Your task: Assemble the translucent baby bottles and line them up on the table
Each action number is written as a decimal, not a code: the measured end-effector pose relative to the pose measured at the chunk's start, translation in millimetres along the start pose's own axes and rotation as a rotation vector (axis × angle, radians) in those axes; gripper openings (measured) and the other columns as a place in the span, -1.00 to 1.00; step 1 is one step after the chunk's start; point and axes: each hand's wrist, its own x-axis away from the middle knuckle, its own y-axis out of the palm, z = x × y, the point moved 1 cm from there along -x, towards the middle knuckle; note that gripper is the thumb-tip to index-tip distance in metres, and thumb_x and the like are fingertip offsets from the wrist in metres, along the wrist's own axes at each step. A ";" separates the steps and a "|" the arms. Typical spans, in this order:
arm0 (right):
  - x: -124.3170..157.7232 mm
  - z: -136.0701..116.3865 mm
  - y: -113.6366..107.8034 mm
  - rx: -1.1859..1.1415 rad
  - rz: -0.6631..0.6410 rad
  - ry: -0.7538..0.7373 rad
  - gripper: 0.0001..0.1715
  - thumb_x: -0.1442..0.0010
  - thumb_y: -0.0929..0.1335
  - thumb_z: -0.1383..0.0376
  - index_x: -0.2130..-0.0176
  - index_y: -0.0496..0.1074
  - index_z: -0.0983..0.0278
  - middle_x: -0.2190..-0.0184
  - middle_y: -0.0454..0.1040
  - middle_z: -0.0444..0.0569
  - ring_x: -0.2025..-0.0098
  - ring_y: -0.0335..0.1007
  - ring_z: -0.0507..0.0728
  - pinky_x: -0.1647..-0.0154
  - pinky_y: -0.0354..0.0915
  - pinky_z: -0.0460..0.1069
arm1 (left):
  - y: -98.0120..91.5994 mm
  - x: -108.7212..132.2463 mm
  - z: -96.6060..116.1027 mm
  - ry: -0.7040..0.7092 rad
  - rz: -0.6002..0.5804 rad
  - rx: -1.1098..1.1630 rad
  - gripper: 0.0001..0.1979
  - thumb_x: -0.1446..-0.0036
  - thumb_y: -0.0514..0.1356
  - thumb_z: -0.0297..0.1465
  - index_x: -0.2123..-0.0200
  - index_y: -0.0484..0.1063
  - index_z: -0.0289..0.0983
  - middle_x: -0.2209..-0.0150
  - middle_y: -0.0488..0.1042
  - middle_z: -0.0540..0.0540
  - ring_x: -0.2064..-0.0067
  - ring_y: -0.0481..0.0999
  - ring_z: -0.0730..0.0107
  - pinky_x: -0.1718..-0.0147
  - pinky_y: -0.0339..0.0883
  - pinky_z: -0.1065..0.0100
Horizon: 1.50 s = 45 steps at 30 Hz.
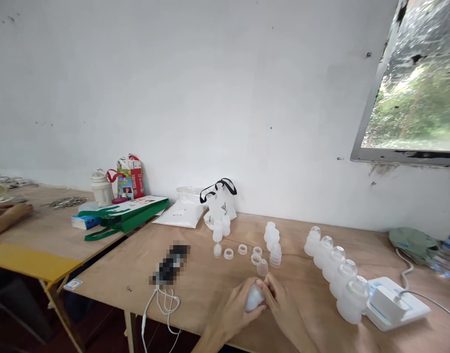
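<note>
Visibly, the left hand (232,311) and right hand (284,306) are closed together around a frosted plastic bottle (254,299) over the wooden table (195,294); loose plastic rings (242,249) lie just ahead, white bottles (333,264) lined up rightward.

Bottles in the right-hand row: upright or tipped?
Upright. The milky plastic bottles stand on their bases on the wooden table, each with a clear dome on top; none lies on its side.
</note>
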 end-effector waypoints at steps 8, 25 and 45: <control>-2.5 -2.9 -3.8 -0.019 0.031 -0.040 -0.30 -0.39 0.09 -0.30 0.37 0.33 0.15 0.45 0.53 -0.08 0.40 0.48 0.18 0.34 0.26 -0.01 | -1.4 2.0 -2.6 0.022 0.020 0.043 -0.56 -0.29 0.23 -0.27 -0.21 0.32 -0.05 -0.15 0.52 -0.01 -0.10 0.52 0.20 -0.06 0.33 0.36; -13.8 46.1 -30.1 0.428 0.256 -0.011 -0.33 -0.46 0.06 0.12 -0.48 0.02 0.03 -0.52 -0.02 -0.01 -0.21 0.45 0.29 0.44 0.46 0.02 | -9.6 7.2 -2.1 0.035 -0.069 0.042 -0.57 -0.46 -0.02 -0.05 -0.25 0.29 -0.07 -0.14 0.51 -0.05 -0.11 0.48 0.13 -0.14 0.25 0.29; -33.9 75.9 -3.2 0.588 0.342 -0.324 -0.21 -0.49 0.09 0.14 -0.54 -0.37 0.03 -0.53 -0.10 0.06 -0.50 0.00 0.33 -0.34 0.21 0.33 | -0.3 5.8 -7.5 0.171 -0.072 -0.064 -0.51 -0.46 0.03 -0.01 -0.34 0.31 0.01 -0.26 0.47 -0.01 -0.23 0.47 0.16 -0.23 0.30 0.23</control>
